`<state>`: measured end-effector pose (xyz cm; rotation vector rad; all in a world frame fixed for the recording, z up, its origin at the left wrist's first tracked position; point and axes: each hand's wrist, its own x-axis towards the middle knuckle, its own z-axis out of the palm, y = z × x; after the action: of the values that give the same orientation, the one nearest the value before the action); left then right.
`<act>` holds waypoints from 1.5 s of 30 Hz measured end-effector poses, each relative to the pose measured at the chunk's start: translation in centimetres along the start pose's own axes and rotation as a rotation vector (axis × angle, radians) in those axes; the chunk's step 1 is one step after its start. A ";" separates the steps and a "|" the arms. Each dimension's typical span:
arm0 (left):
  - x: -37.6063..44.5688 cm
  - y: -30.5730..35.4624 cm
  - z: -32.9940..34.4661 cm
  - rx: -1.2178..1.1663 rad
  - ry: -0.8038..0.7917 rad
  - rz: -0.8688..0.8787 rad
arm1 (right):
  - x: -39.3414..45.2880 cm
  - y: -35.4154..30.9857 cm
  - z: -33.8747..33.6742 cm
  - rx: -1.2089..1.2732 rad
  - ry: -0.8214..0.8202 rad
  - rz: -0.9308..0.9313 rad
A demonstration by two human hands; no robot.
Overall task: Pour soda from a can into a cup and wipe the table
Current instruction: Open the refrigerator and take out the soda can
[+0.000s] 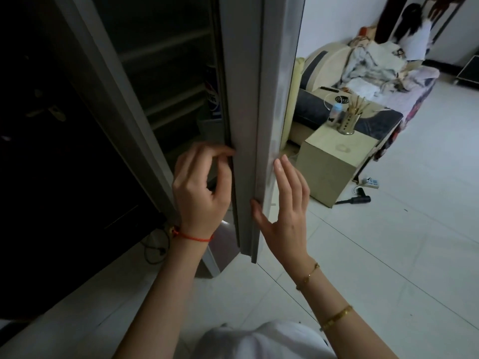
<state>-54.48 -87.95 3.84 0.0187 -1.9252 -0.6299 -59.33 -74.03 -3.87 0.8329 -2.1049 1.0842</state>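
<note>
A tall grey fridge door [246, 104] stands slightly ajar in front of me. My left hand [201, 193] hooks its fingertips into the gap at the door's inner edge. My right hand [285, 211] lies flat with fingers spread against the door's outer edge, thumb on the front face. Inside the dark fridge, a blue soda can or bottle [213, 95] with a round logo shows on a door shelf. No cup or cloth is in view.
A small beige side table [329, 164] stands to the right, bearing a metal chopstick holder [348, 123] and a small bottle [334, 114]. Behind it is a cluttered sofa [363, 81] with a person at its far end. A hairdryer [359, 199] and power strip [370, 182] lie on the white tile floor.
</note>
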 end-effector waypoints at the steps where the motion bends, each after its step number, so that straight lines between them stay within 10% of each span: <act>1: -0.1 0.1 0.3 0.000 -0.002 -0.003 | -0.1 0.3 -0.4 -0.007 0.000 -0.001; 45: -3.2 20.5 26.1 0.108 -0.494 -0.087 | 7.2 33.6 -25.5 -0.003 -0.112 0.158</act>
<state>-69.97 -58.47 2.24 0.0158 -2.4462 -0.6277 -83.20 -38.54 -1.85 0.7512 -2.2979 1.1383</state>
